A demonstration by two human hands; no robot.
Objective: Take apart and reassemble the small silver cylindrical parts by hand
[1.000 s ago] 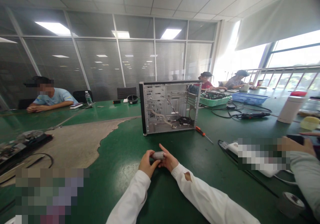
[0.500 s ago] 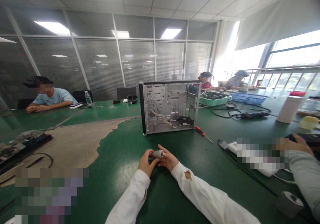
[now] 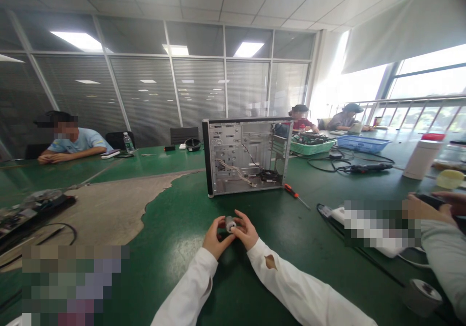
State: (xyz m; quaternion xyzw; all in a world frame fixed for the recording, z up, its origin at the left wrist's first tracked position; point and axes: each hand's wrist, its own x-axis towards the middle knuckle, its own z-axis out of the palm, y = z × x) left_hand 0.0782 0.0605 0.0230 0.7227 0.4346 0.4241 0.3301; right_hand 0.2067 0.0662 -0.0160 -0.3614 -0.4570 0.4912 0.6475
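Observation:
A small grey cylinder (image 3: 230,224) is held between my two hands, above the green table (image 3: 174,277). My left hand (image 3: 216,237) grips it from the left with thumb and fingers. From the right, my right hand (image 3: 246,230) pinches it, thumb near its lower end and index finger raised. Beyond my hands stands an open computer case (image 3: 247,156), upright, with loose cables and a black fan inside. An orange screwdriver (image 3: 291,191) lies by the case's right corner.
At the right are a power strip (image 3: 374,231), a metal roll (image 3: 422,297), a white bottle (image 3: 423,156) and a person's hands. Green (image 3: 313,147) and blue (image 3: 364,144) baskets sit behind. Electronic parts (image 3: 40,207) lie far left. Other people sit around the table.
The grey cylinder has turned from lying sideways to tilted, its end facing me. My right fingers have shifted round it. At the right, the other person's second hand has come into view.

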